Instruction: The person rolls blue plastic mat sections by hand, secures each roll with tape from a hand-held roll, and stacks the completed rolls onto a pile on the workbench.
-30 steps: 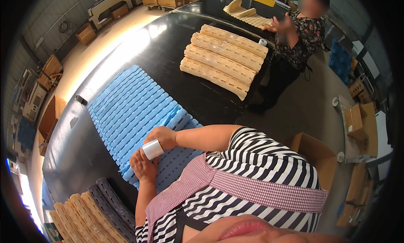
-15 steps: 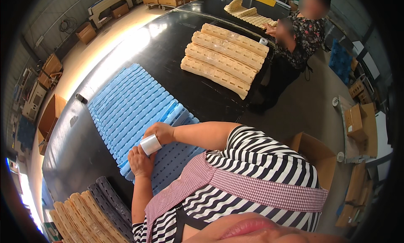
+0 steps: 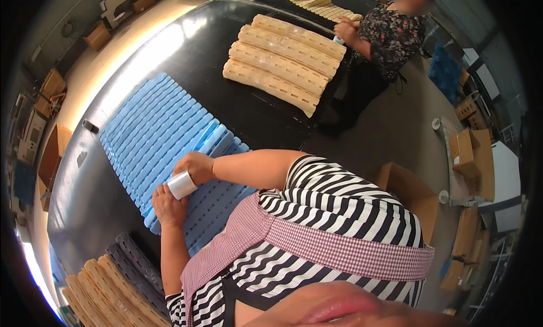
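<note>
A roll of shiny clear tape (image 3: 181,185) sits between my two hands above a blue slatted foam mat (image 3: 153,132). My right hand (image 3: 196,167) is closed at the roll's far end, with its fingertips partly hidden. At the near end my left hand (image 3: 168,207) curls its fingers against the roll, low over the mat. Under my hands the mat is folded back on itself, the fold (image 3: 212,140) forming a raised ridge. Its far part lies flat on the black table (image 3: 271,115).
Cream slatted foam bundles (image 3: 285,58) lie farther back. A co-worker (image 3: 390,38) stands there, hands together near a white roll. Dark grey foam strips (image 3: 136,259) and cream foam strips (image 3: 102,290) lie at lower left. A small dark cylinder (image 3: 90,126) stands near the table's left edge. Cardboard boxes (image 3: 416,197) stand right.
The whole view has shifted, so the scene sits further left and up. My hands keep about the same hold on the roll. The co-worker's hands have come together beside the white roll.
</note>
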The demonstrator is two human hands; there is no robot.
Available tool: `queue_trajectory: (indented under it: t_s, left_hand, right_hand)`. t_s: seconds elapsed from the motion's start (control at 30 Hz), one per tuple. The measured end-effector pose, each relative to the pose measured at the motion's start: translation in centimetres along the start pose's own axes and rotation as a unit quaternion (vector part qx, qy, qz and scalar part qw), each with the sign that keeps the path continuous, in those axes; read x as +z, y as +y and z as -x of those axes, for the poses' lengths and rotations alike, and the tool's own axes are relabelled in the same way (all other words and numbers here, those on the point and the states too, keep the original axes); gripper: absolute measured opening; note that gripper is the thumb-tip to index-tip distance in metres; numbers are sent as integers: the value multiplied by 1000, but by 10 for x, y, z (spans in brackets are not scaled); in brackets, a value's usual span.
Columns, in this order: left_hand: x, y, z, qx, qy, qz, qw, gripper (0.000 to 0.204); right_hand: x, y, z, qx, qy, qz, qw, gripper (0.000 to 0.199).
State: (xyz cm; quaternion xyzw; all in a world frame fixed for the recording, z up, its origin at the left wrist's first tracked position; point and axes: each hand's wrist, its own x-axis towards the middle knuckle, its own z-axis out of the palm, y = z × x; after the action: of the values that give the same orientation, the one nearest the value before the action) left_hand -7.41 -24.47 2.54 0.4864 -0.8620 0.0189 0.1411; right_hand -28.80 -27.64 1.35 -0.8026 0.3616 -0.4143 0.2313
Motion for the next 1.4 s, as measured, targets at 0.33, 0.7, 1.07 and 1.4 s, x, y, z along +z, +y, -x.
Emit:
queue_trajectory:
  t_s: [0.33, 0.7, 1.07, 1.4]
  left_hand:
    - [7, -16, -7, -18, -45, 9, 999, 73]
    - [2, -14, -10, -11, -61, 2, 998, 76]
    - [3, -16, -11, -9, -61, 15, 998, 75]
    - [2, -16, -13, -2, -52, 28, 998, 72]
  right_hand:
    - [-6, 1, -5, 8, -4, 11, 1000, 25]
    - [-5, -3, -3, 36, -4, 15, 999, 26]
    - [-2, 2, -6, 21, 3, 24, 999, 28]
    - [-9, -5, -8, 24, -15, 48, 998, 30]
